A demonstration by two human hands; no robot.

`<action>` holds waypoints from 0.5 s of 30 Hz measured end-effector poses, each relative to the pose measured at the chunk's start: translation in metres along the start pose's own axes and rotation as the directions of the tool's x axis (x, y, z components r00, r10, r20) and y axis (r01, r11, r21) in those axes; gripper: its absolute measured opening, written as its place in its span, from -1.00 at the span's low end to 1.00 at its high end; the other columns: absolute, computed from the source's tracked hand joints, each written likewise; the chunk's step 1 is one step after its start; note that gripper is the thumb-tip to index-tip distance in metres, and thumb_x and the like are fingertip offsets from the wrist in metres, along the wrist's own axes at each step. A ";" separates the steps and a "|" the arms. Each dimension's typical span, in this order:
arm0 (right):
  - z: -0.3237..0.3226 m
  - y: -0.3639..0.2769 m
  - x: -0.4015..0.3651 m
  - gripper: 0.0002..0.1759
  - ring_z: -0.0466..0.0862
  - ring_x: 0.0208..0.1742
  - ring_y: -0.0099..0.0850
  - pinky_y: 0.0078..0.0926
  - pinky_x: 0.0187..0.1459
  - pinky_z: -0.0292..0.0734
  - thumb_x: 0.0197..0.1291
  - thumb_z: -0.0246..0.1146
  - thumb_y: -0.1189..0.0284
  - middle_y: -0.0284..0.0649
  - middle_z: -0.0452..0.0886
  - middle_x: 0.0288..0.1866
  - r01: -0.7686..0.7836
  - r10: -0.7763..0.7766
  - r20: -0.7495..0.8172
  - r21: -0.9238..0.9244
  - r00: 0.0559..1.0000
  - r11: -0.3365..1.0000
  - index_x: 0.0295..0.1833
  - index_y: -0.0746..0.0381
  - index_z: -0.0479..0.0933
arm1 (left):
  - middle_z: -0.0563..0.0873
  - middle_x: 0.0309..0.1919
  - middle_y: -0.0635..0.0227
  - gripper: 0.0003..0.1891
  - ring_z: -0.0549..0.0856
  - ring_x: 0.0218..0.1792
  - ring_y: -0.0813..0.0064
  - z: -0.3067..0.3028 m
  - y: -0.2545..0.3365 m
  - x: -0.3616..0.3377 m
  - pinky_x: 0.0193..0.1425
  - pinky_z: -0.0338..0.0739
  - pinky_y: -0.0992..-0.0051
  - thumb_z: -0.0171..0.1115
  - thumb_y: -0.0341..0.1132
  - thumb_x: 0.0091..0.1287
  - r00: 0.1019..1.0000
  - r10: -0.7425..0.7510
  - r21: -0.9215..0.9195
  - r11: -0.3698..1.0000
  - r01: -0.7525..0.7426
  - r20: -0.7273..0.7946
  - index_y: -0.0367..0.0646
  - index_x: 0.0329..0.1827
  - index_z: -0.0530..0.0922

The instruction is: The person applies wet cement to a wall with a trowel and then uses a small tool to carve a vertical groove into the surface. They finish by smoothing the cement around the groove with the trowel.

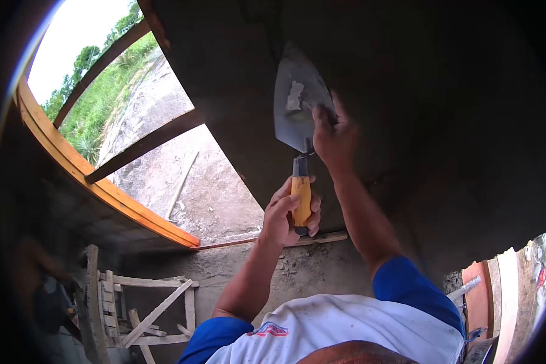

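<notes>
A pointed metal trowel (297, 100) is held up in front of a dark wall surface (443, 121), its tip pointing up. A pale patch shows on its blade. Wrapped round the yellow handle is my left hand (288, 212), with the thumb lying along the front. My right hand (335, 136) is at the right edge of the blade, thumb on the face and fingers partly behind it, gripping that edge. The blade looks to be just off or near the wall; I cannot tell whether it touches.
Left is an opening with an orange wooden frame (103, 191) and dark bars, with ground and greenery outside. Rough wooden framing (158, 312) stands lower left, beside a dim person's arm (45, 261). Boards (479, 297) lean at lower right.
</notes>
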State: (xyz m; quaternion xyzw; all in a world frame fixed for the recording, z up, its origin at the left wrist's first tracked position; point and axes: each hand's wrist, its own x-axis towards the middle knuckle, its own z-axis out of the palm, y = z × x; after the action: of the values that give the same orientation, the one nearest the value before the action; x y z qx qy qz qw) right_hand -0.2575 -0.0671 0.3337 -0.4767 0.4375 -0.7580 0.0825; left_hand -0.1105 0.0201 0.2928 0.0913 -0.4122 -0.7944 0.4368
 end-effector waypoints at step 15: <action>0.136 0.019 0.047 -0.73 0.62 -0.20 -0.37 -0.32 -0.21 0.58 0.31 0.15 0.37 -0.18 0.57 -0.14 -0.718 0.318 0.650 0.671 0.690 0.185 0.03 0.29 0.46 | 0.52 -0.54 0.25 -0.76 0.54 -0.69 0.51 0.049 0.093 0.034 -0.64 0.42 0.48 0.03 -0.36 0.32 0.897 0.349 0.944 0.276 0.179 -0.272 -0.27 -0.02 0.39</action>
State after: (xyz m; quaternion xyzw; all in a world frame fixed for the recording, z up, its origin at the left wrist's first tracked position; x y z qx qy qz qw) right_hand -0.1803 -0.1835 0.3719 -0.3012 0.0702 -0.6830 0.6617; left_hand -0.0982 -0.0044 0.4003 0.4838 -0.7013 -0.3187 0.4154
